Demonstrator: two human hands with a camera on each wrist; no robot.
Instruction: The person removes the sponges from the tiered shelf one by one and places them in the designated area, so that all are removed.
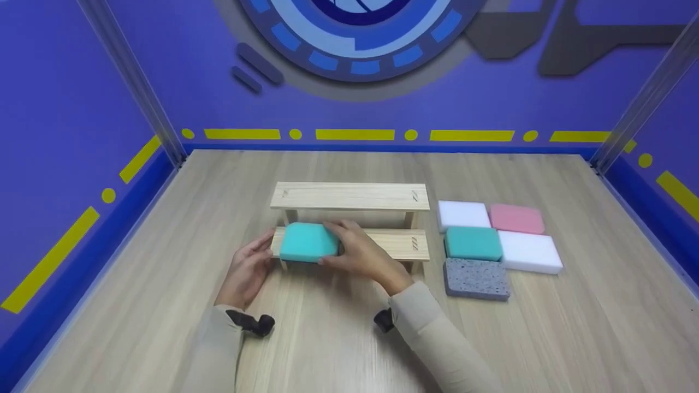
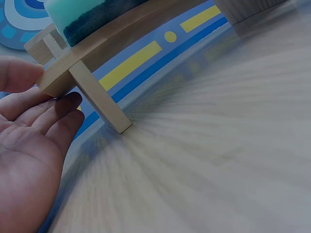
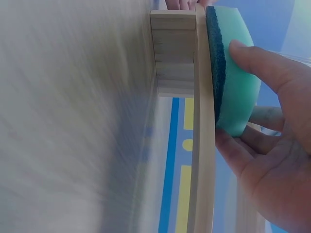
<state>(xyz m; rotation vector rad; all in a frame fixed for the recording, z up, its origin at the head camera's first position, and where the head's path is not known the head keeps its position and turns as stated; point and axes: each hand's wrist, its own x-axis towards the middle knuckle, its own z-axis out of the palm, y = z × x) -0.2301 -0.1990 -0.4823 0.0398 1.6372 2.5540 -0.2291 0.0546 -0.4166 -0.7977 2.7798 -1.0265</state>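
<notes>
A turquoise sponge with a dark scouring layer underneath lies flat on the left part of the front board of a wooden stand. My right hand grips the sponge from its right side, thumb on the near edge and fingers around the far side. At the board's left end, my left hand holds the wood. In the left wrist view, that hand's thumb is at the board's end and its other fingers are below.
The stand's back board sits behind the front one. To the right on the table are a white sponge, a pink sponge, a green sponge, another white sponge and a speckled grey sponge. Blue walls surround the table.
</notes>
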